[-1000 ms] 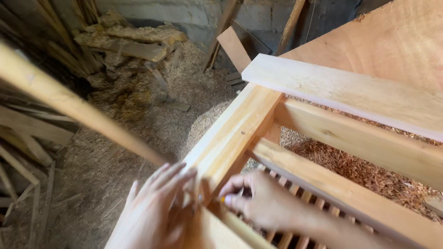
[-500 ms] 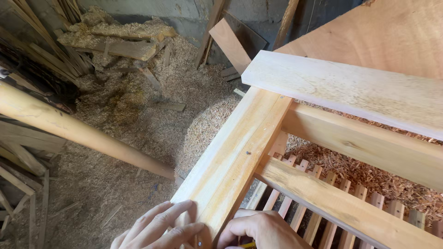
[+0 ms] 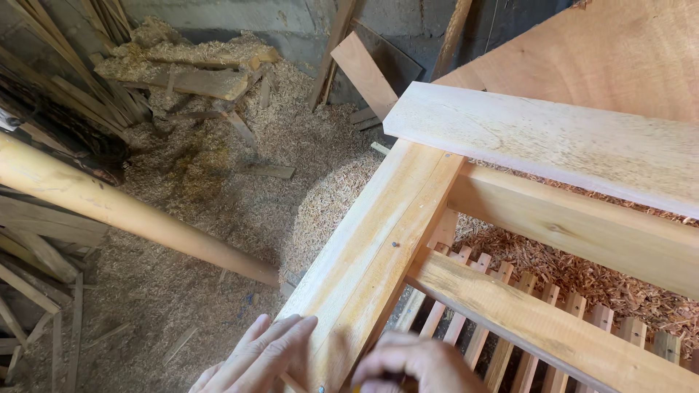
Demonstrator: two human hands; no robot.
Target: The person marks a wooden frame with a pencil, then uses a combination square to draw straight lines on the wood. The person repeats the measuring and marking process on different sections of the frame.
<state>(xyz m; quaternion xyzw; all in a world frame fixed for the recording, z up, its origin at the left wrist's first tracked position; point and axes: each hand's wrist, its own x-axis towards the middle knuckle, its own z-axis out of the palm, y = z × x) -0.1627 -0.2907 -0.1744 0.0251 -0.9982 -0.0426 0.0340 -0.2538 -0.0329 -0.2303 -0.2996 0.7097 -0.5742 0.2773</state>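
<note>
Marking/fixing step on frame rail [image 3: 378,247]. Left hand [image 3: 255,360] flat, splayed on rail at 7 o'clock. Right hand [image 3: 419,367] curled (grip contents unclear), 5 o'clock. Next needs steady rail.

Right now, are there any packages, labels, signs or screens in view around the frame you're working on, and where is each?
None in view: no package, label, sign or screen.
Only bare wood shows: the pale wooden frame rail under the left hand and right hand, a plank across its far end, a round pole to the left, and sawdust on the floor.
</note>
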